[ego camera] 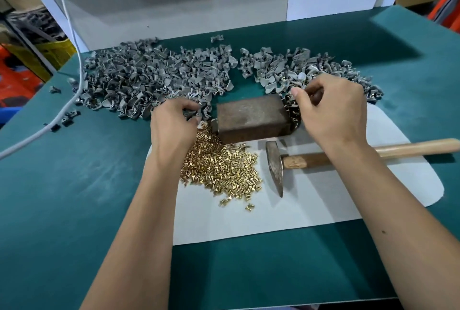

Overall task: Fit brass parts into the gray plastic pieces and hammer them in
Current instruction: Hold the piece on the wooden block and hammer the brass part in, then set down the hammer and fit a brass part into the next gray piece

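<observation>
A large heap of gray plastic pieces [154, 78] covers the back left of the green table, and a second heap of gray pieces [293, 68] lies at the back right. A rusty metal block [251, 117] sits between them, with a pile of small brass parts [221, 168] in front of it on white paper. My left hand [174, 123] is at the near edge of the left heap, its fingers curled round gray pieces. My right hand [333, 110] hovers over the right heap beside the block, fingers curled; what it holds is hidden.
A hammer [276, 168] with a wooden handle lies on the white paper sheet [323, 197], under my right forearm. A gray cable [72, 43] runs down the left side of the green table [74, 197]. A white partition [174, 6] closes the back.
</observation>
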`<state>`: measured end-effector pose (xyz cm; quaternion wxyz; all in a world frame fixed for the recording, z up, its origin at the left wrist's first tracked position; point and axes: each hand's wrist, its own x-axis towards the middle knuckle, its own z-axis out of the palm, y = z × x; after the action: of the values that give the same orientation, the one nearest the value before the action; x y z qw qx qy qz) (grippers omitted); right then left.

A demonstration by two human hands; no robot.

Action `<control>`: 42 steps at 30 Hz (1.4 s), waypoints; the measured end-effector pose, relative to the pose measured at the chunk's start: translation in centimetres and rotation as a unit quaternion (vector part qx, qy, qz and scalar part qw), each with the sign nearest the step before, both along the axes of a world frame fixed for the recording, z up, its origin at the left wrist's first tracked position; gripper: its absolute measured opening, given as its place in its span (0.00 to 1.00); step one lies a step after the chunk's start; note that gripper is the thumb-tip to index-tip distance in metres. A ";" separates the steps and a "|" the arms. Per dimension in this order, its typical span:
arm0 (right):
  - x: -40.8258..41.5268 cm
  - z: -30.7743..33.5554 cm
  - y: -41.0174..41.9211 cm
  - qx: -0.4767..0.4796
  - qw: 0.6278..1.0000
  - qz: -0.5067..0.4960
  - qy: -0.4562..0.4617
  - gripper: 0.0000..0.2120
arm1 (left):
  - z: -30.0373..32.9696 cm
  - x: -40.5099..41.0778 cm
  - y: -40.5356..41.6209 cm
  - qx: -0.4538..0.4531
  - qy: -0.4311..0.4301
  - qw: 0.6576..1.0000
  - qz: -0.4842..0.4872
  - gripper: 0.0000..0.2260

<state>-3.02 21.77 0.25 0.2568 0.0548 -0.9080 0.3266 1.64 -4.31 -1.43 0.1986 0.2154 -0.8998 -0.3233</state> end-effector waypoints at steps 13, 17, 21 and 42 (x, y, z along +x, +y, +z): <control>7.2 -0.6 -7.8 0.208 0.839 0.501 0.050 0.09 | 0.4 0.0 -1.9 0.019 -0.006 1.000 -0.023 0.08; 7.5 -0.9 -9.3 0.283 0.819 0.497 0.052 0.11 | 0.4 0.1 -2.1 -0.003 0.021 1.000 -0.008 0.11; 7.8 -0.8 -10.2 0.316 0.817 0.481 0.044 0.12 | 0.8 0.2 -2.1 0.010 0.076 0.997 0.025 0.11; 8.7 -0.7 -10.0 0.350 0.838 0.419 0.021 0.07 | 1.4 0.1 -1.2 0.435 0.202 0.876 -0.045 0.07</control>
<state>5.67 11.76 -0.49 0.0781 0.5228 -0.8466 0.0622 1.72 -5.54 -0.01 0.2472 0.1690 -0.6175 -0.7274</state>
